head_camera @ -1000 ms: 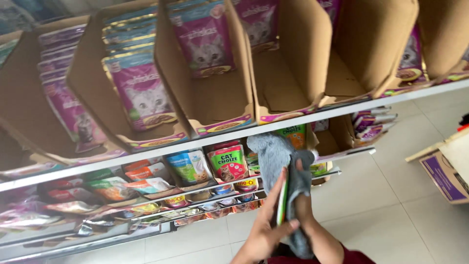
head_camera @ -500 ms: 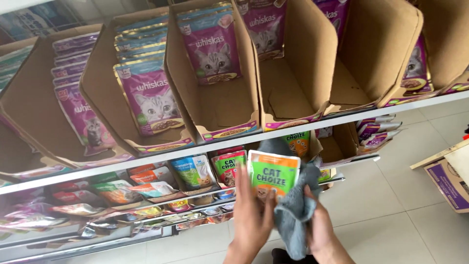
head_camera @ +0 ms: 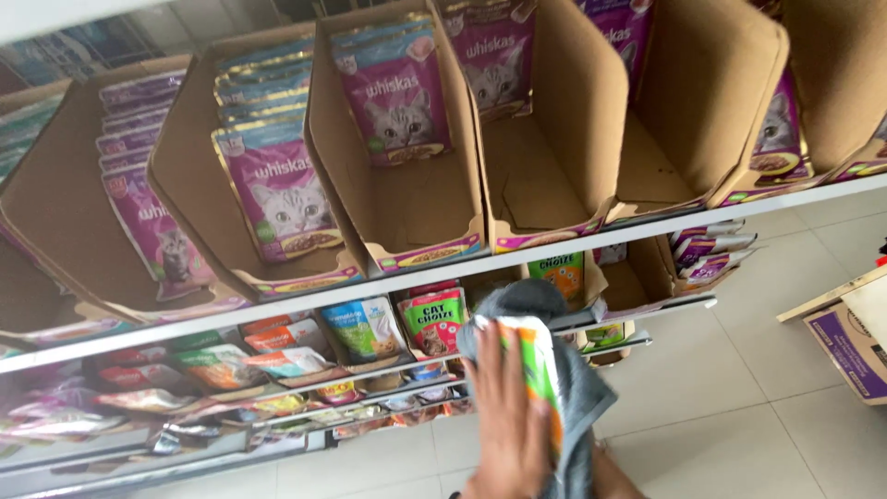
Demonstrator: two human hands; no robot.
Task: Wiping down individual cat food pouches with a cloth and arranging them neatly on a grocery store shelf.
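We are pressing our left hand (head_camera: pixel 506 430) flat, fingers spread, against a green and orange pouch (head_camera: pixel 539 374), and we are backing that pouch with a grey cloth (head_camera: pixel 564 388) bunched behind and below it. Our right hand is sitting hidden under the cloth, so we cannot tell whether it is clenched or loose. The pouch is hanging in front of the lower shelf rows, just below the white shelf rail (head_camera: pixel 443 273), and it is blurred.

Just above the rail, cardboard display trays are leaning back in a row. The tray (head_camera: pixel 388 199) directly above the pouch is holding a few purple cat-food pouches (head_camera: pixel 395 97) at its back, with its front floor bare. The tray to its left is keeping a full stack of purple pouches (head_camera: pixel 277 185), and the tray further left (head_camera: pixel 55 222) is carrying more of them. To the right of the middle tray, another tray (head_camera: pixel 545 185) is showing mostly bare cardboard.

Below the rail, beside the pouch, small trays are holding green, red and blue pouches (head_camera: pixel 430 319). Well to the right of the rail's end, a cardboard box (head_camera: pixel 845 337) is resting on the tiled floor (head_camera: pixel 721 407).
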